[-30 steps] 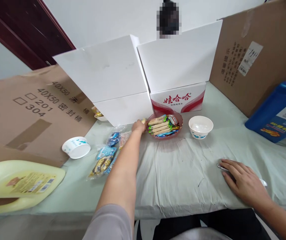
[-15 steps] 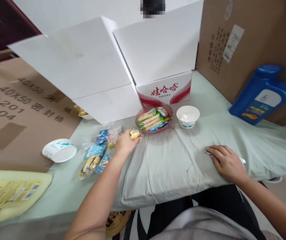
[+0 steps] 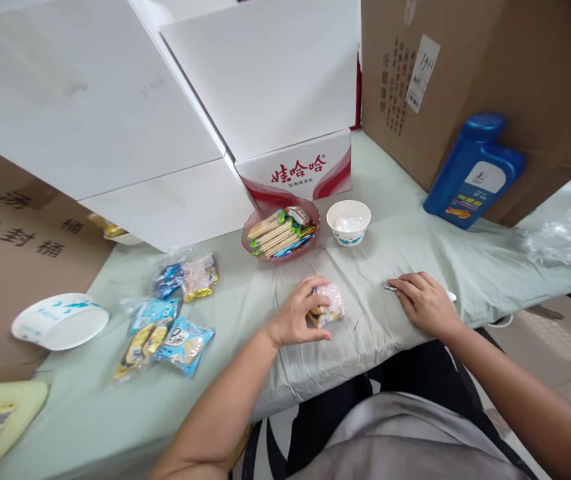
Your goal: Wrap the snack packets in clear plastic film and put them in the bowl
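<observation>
in the head view, the left hand (image 3: pixel 295 317) is pinching a clear snack packet (image 3: pixel 329 307) between thumb and fingers, low over the green-covered worktop (image 3: pixel 465 267), in front of the pink bowl (image 3: pixel 281 257) of wrapped snacks. the right hand (image 3: pixel 425 303) is lying flat nearby, fingers loosely spread over a spoon (image 3: pixel 389 287).

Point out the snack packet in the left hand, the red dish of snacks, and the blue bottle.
snack packet (image 3: pixel 334 301), head view, right end of its clear wrapper.
red dish (image 3: pixel 281 257), head view, its near rim.
blue bottle (image 3: pixel 481 177), head view, its white label.
</observation>
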Demonstrator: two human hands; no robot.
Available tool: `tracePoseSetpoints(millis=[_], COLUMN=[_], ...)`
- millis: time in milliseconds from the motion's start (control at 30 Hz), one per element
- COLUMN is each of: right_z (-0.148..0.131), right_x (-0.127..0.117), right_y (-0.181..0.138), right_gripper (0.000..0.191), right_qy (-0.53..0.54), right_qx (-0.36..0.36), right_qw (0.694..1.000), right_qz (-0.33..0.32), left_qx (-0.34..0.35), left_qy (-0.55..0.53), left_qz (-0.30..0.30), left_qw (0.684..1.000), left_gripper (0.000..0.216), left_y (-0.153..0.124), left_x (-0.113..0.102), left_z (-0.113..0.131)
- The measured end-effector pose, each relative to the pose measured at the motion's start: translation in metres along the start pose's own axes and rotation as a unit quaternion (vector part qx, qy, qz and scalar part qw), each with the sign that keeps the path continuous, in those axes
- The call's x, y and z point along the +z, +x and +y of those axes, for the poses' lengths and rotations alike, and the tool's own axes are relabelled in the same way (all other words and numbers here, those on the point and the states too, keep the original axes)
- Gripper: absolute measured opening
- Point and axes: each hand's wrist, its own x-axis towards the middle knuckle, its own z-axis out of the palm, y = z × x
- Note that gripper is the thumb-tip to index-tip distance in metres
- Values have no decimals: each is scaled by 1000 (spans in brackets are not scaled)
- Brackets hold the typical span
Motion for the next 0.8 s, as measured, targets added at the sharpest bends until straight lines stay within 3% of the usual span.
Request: tracePoseSetpoints(millis=[133,233,333,467,567,733,800], right_z=[-15,-54,-104,-145,-131,-59,-46], right_x=[-4,-9,-9,-5,-5,-4,-2], right_y=[9,27,51,72,70,51,47], right_gripper=[32,35,37,30,30,34,31], right_qy=[57,129,123,56,20,-36,-41], right_qx=[-2,-46,-139,-225,-204,-93,-50], right_qw=[998,991,982,967,971,989,994], right_qz=[10,5,-20,-104,-122,-108,-89], left_qx=[-23,-61,-89,-71,-61,-64,-60], left_qy=[-115,-110,-105,-72,-68,-101,-126], left_qz=[66,85,57,48,38,79,109], left_qw=[991,988,989,994,995,990,984], left_gripper=[23,52,75,62,44,23,19], left_y=[-10,-13,-14,-13,-12,-11,-11], left_x=[-10,-8,-4,-6,-11,-16,-19], left_z=[-7,-13,-19,-20,-18,-14,-13])
